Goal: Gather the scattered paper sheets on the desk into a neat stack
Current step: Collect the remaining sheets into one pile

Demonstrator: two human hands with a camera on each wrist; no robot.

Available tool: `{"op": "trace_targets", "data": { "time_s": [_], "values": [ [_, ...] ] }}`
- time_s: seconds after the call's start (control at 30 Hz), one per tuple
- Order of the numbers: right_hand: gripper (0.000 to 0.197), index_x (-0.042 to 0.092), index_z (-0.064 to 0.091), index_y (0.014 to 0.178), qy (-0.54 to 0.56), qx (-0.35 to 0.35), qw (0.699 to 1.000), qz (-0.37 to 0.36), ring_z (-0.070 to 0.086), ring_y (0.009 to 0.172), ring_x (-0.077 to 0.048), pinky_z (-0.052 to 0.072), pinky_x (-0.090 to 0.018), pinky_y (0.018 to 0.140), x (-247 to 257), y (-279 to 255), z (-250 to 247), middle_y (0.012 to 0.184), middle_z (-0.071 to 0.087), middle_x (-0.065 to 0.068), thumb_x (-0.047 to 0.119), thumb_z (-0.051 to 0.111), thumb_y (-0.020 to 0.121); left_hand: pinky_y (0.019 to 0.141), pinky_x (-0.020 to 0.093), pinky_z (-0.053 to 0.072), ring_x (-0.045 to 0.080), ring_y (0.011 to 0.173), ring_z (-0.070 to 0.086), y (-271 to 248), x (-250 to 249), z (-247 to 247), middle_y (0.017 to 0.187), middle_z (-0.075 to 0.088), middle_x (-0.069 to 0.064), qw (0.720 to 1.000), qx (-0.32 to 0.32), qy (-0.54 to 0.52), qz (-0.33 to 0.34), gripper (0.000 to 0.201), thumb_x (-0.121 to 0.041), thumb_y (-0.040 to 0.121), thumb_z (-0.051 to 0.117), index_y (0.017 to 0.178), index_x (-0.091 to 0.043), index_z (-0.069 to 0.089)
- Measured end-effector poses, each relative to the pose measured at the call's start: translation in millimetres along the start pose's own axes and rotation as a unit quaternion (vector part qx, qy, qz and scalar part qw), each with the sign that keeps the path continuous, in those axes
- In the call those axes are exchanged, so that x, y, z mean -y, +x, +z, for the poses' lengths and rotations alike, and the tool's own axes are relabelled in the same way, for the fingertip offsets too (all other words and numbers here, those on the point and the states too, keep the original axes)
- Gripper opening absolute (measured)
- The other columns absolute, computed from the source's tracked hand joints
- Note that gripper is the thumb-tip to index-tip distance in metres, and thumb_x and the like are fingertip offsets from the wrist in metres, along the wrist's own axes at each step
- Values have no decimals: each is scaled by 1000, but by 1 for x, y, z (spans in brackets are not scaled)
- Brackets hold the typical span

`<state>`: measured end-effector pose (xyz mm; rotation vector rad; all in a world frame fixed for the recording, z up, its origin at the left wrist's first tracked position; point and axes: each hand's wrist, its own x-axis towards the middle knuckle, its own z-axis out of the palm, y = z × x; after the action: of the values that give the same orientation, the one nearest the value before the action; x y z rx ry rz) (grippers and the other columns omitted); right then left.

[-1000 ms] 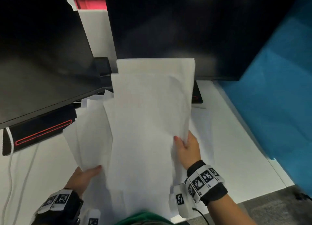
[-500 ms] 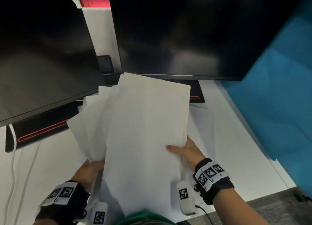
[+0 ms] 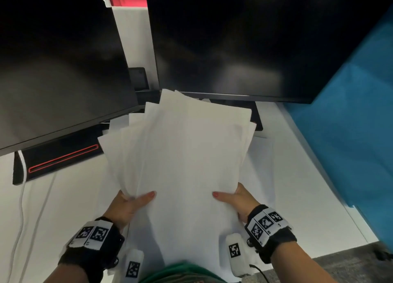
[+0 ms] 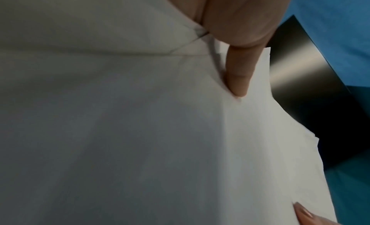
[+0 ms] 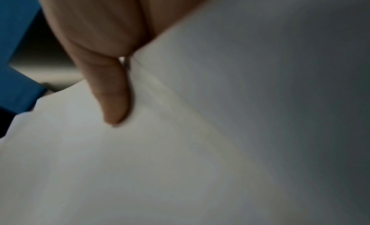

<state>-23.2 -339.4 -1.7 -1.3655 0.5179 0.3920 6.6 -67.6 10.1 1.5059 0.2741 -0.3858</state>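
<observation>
A fanned bundle of white paper sheets (image 3: pixel 185 155) is held above the white desk (image 3: pixel 308 197), its far edges uneven and spread to the left. My left hand (image 3: pixel 129 204) grips the bundle's left side, thumb on top of the sheets (image 4: pixel 140 133). My right hand (image 3: pixel 236 200) grips the right side, thumb on top of the paper (image 5: pixel 220 149); the other fingers are hidden beneath. One more sheet (image 3: pixel 261 166) lies flat on the desk under the bundle's right edge.
Two dark monitors (image 3: pixel 244 38) stand close behind the papers, the left one (image 3: pixel 53 70) angled. A black base with a red line (image 3: pixel 59 157) sits at left beside white cables (image 3: pixel 21 197). A blue partition (image 3: pixel 350 134) borders the right.
The bundle has tipped from nearly upright down toward the desk. My left hand moved up to grip the left side, and both thumbs now lie on the top sheet.
</observation>
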Motion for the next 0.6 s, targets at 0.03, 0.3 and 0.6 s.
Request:
{"op": "trace_targets", "data": {
  "time_s": [0.03, 0.3, 0.6],
  "values": [
    [34, 6, 65, 106, 8, -14, 1000, 0, 70, 82, -20, 57, -32, 73, -2, -1, 1, 85, 75, -4, 6, 73, 73, 76, 34, 52, 23, 81, 72, 2, 1, 1, 75, 76, 1, 1000, 5, -1, -3, 42, -46, 37, 89, 66, -18, 77],
    [22, -2, 60, 104, 143, -138, 980, 7, 71, 60, -22, 58, -30, 53, -22, 5, -26, 66, 74, -6, -6, 59, 82, 70, 18, 42, 14, 81, 59, 19, 2, 3, 82, 66, -8, 997, -4, 74, 20, 16, -18, 87, 61, 97, -30, 61],
    [17, 10, 63, 89, 195, -153, 969, 1, 71, 58, -15, 57, -24, 51, -31, 6, -47, 64, 74, 0, -5, 57, 83, 107, 51, 32, 43, 128, 38, 52, 0, -62, 143, 38, 23, 906, -267, 307, -112, 77, -26, 81, 66, 145, -16, 24]
  ]
}}
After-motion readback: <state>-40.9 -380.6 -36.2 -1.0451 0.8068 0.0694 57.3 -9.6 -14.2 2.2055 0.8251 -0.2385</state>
